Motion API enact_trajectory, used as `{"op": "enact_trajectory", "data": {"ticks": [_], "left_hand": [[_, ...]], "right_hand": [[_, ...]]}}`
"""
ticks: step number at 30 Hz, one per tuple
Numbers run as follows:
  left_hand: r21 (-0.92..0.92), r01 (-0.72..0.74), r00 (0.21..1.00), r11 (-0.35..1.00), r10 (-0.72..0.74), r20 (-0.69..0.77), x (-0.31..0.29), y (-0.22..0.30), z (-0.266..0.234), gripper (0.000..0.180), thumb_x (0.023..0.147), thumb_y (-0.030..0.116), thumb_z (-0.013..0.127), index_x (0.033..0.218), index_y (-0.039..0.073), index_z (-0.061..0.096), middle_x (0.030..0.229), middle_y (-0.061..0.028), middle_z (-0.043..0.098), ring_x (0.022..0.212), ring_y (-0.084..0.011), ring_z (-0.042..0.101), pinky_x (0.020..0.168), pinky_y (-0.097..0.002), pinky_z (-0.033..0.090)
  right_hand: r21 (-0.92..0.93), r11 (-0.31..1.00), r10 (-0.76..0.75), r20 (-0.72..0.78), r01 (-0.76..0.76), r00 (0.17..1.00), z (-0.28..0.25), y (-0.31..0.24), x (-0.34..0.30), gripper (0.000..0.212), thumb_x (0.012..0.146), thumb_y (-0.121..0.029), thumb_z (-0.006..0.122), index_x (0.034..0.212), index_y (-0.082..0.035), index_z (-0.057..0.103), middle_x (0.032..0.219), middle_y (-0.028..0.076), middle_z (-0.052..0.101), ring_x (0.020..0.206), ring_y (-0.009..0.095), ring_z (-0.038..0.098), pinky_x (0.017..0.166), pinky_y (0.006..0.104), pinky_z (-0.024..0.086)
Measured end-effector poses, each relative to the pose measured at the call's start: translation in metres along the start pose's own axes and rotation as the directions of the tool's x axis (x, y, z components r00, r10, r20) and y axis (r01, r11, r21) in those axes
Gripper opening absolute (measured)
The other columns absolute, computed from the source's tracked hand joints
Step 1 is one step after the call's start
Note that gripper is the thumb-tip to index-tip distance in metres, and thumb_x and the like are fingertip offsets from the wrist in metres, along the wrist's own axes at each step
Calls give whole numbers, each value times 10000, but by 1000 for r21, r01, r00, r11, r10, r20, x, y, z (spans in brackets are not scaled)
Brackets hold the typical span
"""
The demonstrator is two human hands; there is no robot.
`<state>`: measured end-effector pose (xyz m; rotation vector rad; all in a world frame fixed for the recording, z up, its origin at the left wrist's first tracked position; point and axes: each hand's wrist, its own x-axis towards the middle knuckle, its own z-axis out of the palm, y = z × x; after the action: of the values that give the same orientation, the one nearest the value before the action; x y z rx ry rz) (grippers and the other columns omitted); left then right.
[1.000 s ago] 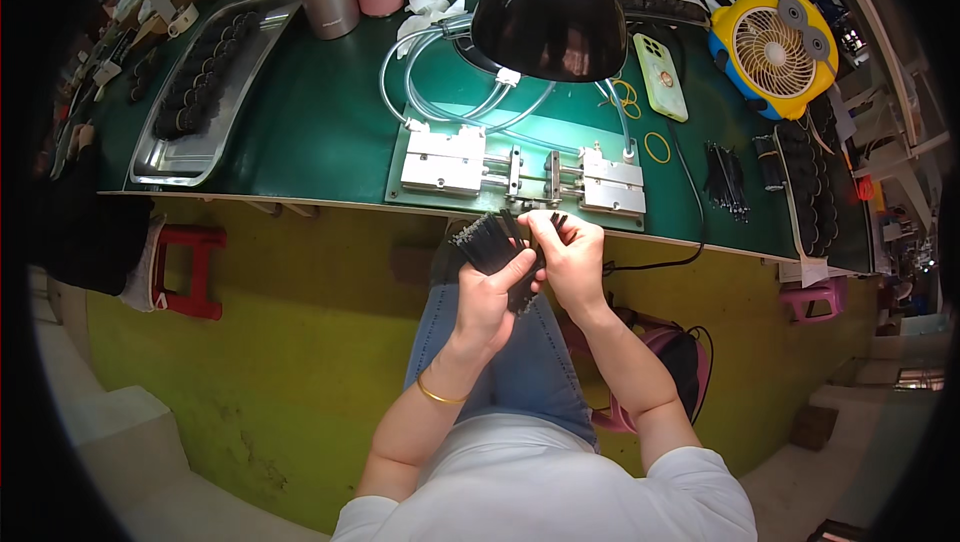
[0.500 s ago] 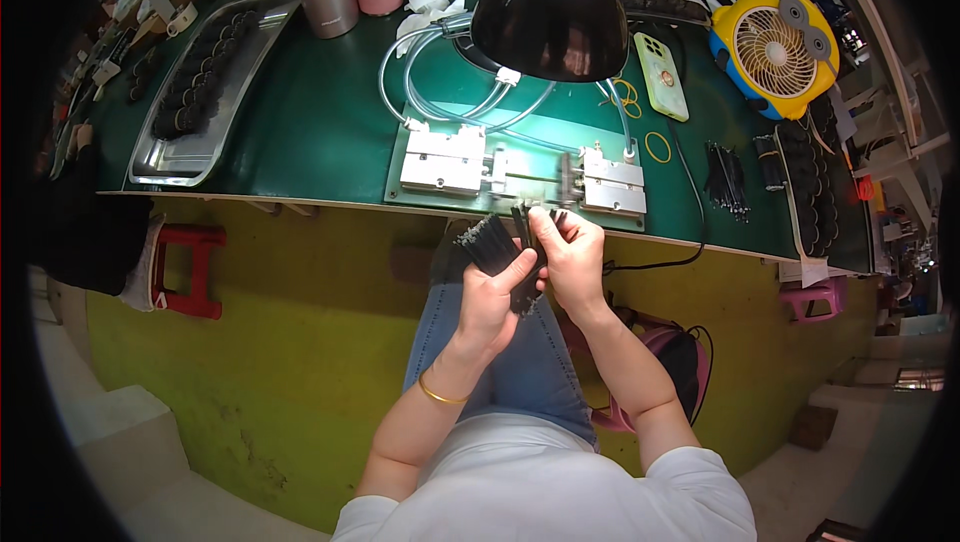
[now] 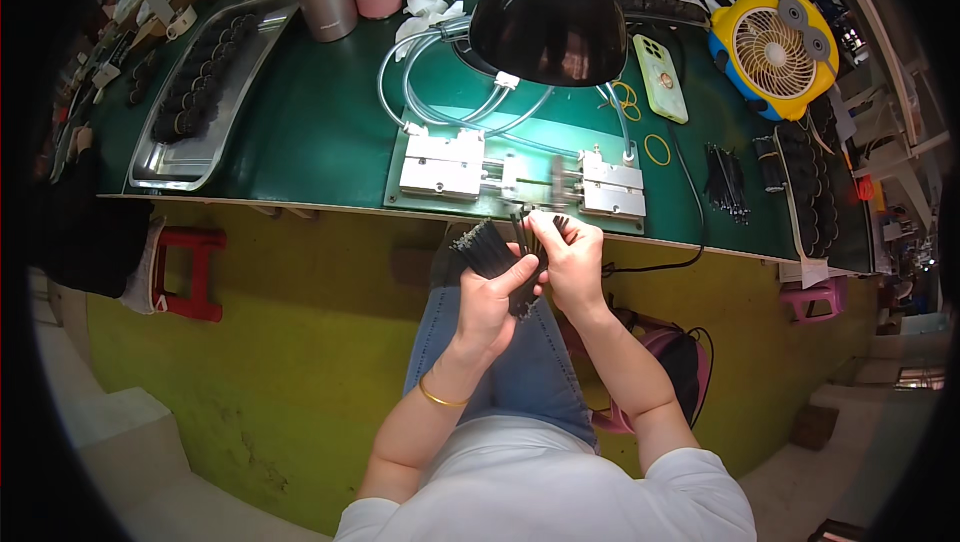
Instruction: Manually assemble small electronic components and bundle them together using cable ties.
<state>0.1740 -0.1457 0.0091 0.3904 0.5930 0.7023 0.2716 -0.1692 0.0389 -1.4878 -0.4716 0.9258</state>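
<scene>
A thick bundle of thin black wires with pale tips fans out of my left hand, whose fingers are wrapped round it. My right hand is close against it, thumb and fingers pinched on a few black wires at the bundle's right side. Just beyond both hands, at the table's front edge, lies a flat metal fixture with a left clamp block and a right clamp block. Between the blocks, the small jaws look smeared. Fingertips of the right hand are partly hidden.
A black lamp hangs over the fixture, with clear hoses behind. A metal tray of black bundles stands left. On the right are a phone, rubber bands, loose black wires and a yellow fan.
Both hands stay in nearly the same place over the lap. The wires at the right fingertips have shifted slightly, and the jaws between the blocks look a little different.
</scene>
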Motion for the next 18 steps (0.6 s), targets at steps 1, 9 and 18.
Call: {"op": "enact_trajectory", "data": {"ticks": [1,9,18], "left_hand": [[1,0,1000,1000,0,7,0,0,1,111,777,-16,575,880,1,539,773,-68,574,625,-155,571,548,-243,468],[-24,-3,999,1000,4,44,0,1,0,82,790,0,565,865,9,537,769,-67,573,632,-151,565,554,-241,465],[-9,6,1000,1000,-6,6,0,1,-1,93,780,-3,577,861,16,535,770,-64,574,623,-152,568,545,-239,466]], "right_hand": [[-1,1000,3,6,-3,1000,-1,0,1,214,831,-182,556,771,17,605,642,120,618,380,55,472,283,177,331],[-48,998,-47,53,50,997,0,-2,-1,205,824,-171,563,751,15,606,623,99,617,359,51,454,286,176,327],[-37,999,-41,-3,40,999,3,-4,-4,207,822,-171,564,738,13,608,612,97,613,363,52,461,285,179,329]]}}
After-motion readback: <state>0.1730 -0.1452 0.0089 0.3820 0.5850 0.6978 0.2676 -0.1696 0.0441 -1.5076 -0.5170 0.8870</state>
